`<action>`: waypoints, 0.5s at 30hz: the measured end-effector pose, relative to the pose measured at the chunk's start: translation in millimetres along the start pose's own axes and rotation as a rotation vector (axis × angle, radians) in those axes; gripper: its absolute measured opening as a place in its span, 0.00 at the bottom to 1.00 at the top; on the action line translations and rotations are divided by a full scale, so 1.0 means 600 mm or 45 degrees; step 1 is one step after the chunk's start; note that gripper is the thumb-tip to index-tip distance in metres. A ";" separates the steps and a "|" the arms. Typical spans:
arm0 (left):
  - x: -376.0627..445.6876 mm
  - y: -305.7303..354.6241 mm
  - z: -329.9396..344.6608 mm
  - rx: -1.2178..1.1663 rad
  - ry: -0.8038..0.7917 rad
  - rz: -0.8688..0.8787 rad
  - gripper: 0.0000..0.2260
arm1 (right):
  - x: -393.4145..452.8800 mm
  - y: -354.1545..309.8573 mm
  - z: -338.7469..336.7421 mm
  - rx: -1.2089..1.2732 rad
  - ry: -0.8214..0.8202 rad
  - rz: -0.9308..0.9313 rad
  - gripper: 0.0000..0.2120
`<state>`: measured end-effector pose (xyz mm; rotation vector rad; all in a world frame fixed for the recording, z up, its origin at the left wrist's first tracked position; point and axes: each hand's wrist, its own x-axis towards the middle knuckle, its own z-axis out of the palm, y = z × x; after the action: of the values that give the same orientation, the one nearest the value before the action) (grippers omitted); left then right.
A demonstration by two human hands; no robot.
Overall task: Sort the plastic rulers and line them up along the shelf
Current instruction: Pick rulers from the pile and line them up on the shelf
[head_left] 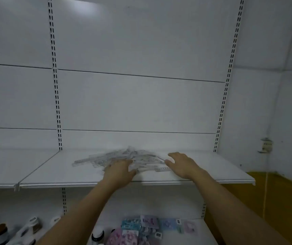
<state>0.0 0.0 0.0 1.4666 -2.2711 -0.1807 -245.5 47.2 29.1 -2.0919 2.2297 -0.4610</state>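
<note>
Loose pile of clear plastic rulers (pixel 124 157) on the white shelf (pixel 53 172), mid-shelf, lying criss-crossed, count unreadable through blur. Left hand (pixel 119 171) lies flat on the pile's near edge, fingers straight, gripping nothing. Right hand (pixel 181 164) sits at the pile's 3 o'clock, fingers relaxed and spread, released; contact with the rulers is hard to tell. Lower shelf (pixel 194 232) at 6 o'clock holds pink and blue packets (pixel 141 228), plus bottles (pixel 32 227) toward 8 o'clock, cut off by the frame. Wall socket (pixel 266 145) at 3 o'clock, blurry.
</note>
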 end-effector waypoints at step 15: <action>0.047 0.018 0.107 0.110 0.015 0.235 0.20 | 0.041 0.126 0.095 0.009 -0.168 0.034 0.33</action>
<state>-45.9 -28.4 -45.8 1.2855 -2.4157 -0.0182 -306.9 15.5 -40.2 -2.0232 2.1762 -0.3188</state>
